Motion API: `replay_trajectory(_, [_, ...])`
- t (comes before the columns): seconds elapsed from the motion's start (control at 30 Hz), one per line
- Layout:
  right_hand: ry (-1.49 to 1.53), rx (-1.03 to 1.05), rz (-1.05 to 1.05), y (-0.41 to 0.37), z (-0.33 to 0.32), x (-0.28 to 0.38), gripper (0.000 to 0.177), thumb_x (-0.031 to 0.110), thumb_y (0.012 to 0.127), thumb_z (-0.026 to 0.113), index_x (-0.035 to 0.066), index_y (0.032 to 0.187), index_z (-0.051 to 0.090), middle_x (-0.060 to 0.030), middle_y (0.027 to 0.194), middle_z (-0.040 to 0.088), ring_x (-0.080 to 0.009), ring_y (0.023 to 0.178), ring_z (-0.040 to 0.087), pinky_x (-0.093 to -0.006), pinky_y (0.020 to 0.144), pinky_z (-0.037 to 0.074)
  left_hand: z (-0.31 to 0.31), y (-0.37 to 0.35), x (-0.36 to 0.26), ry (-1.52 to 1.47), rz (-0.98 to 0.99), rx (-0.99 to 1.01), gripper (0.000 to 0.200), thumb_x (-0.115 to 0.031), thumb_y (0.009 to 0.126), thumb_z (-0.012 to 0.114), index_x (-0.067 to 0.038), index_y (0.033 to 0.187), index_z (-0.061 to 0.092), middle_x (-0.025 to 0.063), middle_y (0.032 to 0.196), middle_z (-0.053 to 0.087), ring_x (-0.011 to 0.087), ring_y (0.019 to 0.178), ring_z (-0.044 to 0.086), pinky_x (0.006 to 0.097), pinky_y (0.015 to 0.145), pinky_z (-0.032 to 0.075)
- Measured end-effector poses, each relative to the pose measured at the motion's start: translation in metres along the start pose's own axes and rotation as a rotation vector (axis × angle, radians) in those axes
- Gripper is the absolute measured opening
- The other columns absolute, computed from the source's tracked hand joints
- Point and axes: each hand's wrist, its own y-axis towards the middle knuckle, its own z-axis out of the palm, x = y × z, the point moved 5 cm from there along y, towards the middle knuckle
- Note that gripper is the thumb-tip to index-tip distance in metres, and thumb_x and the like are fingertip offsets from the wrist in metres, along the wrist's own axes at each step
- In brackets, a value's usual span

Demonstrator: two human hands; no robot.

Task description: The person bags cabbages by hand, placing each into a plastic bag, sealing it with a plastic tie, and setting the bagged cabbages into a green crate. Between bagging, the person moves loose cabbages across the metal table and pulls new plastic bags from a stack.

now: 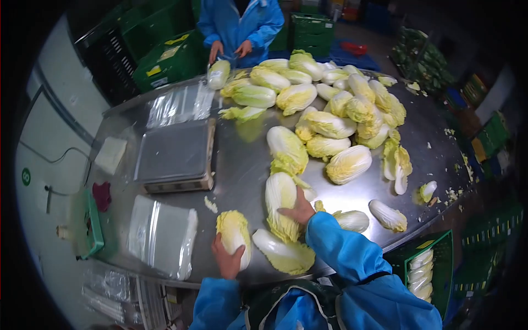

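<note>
Hands point(228, 258) each hold a cabbage point(234, 236), left near the table edge point(190, 284).

Metal counter point(236, 179): cabbage pile point(333, 125) upper ctr. to upper R; scale point(171, 154) L of ctr.; plastic bags point(162, 236) lower L, more bags point(184, 104) upper L; loose leaf point(286, 254) btm ctr.

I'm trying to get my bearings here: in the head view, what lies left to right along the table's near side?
Clear plastic bags → cabbage at the left hand → cabbage at the right hand → cabbage beside the right sleeve → small cabbage.
</note>
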Motion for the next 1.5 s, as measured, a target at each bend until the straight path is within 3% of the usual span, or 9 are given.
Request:
replay_trajectory(0.13, [-0.012,0.273,0.052,0.019,-0.042,0.019,0.099,0.038,0.068,0.076,-0.001,0.14,0.019,-0.0244,0.133,0.04,-0.0339,0.124,0.041,-0.036,0.102,0.034,-0.004,0.0,-0.009,0.01,-0.04,0.019,0.085,-0.016,0.062,0.077,0.001,0.132,0.032,0.0227,0.127,0.038,0.0379,0.117,0.039,0.0454,0.099,0.033])
replay_trajectory(0.37, [-0.853,-0.347,-0.218,0.164,-0.166,0.052,0.094,0.039,0.067,0.075,0.012,0.141,0.023,-0.0234,0.138,0.033,-0.042,0.127,0.031,-0.0532,0.1,0.03,0.004,-0.011,-0.023,-0.621,-0.119,-0.051,0.079,-0.008,0.068,0.071,0.003,0.134,0.029,0.0175,0.13,0.038,0.0319,0.119,0.04,0.0435,0.099,0.034])
replay_trajectory(0.47, [-1.003,-0.331,-0.335,0.213,-0.177,0.055,0.093,0.038,0.067,0.074,0.016,0.141,0.023,-0.0215,0.139,0.031,-0.0437,0.126,0.03,-0.0574,0.098,0.029,-0.018,-0.012,0.014,-0.475,-0.381,-0.219,0.073,-0.005,0.07,0.069,0.003,0.132,0.032,0.0171,0.128,0.042,0.0328,0.118,0.041,0.042,0.099,0.034])
replay_trajectory(0.53, [-1.074,0.111,-0.014,0.232,-0.179,0.044,0.092,0.041,0.067,0.073,0.015,0.141,0.025,-0.0213,0.14,0.031,-0.0401,0.126,0.035,-0.0527,0.101,0.031,-0.057,-0.009,0.041,0.207,-0.087,-0.335,0.065,-0.006,0.072,0.068,0.001,0.13,0.038,0.0181,0.123,0.046,0.0343,0.115,0.044,0.042,0.097,0.035])
replay_trajectory(0.73, [-0.516,-0.175,-0.382,0.218,-0.235,0.035,0.063,0.023,0.071,0.068,0.003,0.126,0.046,-0.0182,0.116,0.058,-0.0333,0.106,0.056,-0.0402,0.093,0.043,-0.11,0.026,0.079,0.63,-0.158,-0.383,0.058,-0.02,0.072,0.07,-0.005,0.123,0.047,0.0187,0.123,0.047,0.0373,0.114,0.044,0.0443,0.096,0.037])
replay_trajectory(0.93, [0.684,-0.38,-0.177,0.146,-0.311,0.036,0.041,0.018,0.083,0.057,0.0,0.12,0.051,-0.012,0.116,0.059,-0.0258,0.105,0.057,-0.0374,0.093,0.045,-0.107,0.045,0.128,0.583,-0.261,-0.231,0.041,-0.02,0.075,0.067,-0.005,0.111,0.058,0.0167,0.12,0.048,0.0352,0.11,0.047,0.0464,0.089,0.041])
replay_trajectory(1.03, [1.278,-0.16,0.051,0.127,-0.24,0.029,0.038,0.022,0.085,0.058,0.002,0.117,0.054,-0.0113,0.114,0.061,-0.0249,0.104,0.058,-0.0386,0.095,0.044,-0.114,0.053,0.192,0.571,0.138,-0.186,0.017,-0.011,0.082,0.057,0.0,0.093,0.063,0.0211,0.096,0.058,0.036,0.09,0.056,0.044,0.079,0.044])
replay_trajectory(1.13, [1.366,-0.055,0.086,0.117,-0.157,0.042,0.036,0.023,0.086,0.057,0.002,0.116,0.055,-0.0107,0.115,0.06,-0.0253,0.105,0.058,-0.0394,0.096,0.043,-0.132,0.048,0.149,0.323,-0.244,-0.282,0.017,-0.013,0.086,0.054,0.001,0.092,0.063,0.0205,0.083,0.061,0.0355,0.077,0.059,0.0417,0.072,0.045])
replay_trajectory(1.5, [1.564,0.22,0.297,0.164,0.068,0.121,0.036,0.021,0.089,0.05,0.001,0.119,0.053,-0.0128,0.122,0.057,-0.0299,0.112,0.053,-0.0434,0.101,0.038,-0.155,0.009,0.093,0.136,-0.289,-0.445,0.012,-0.012,0.077,0.067,-0.003,0.084,0.065,0.0127,0.079,0.061,0.0265,0.073,0.06,0.0341,0.067,0.047])
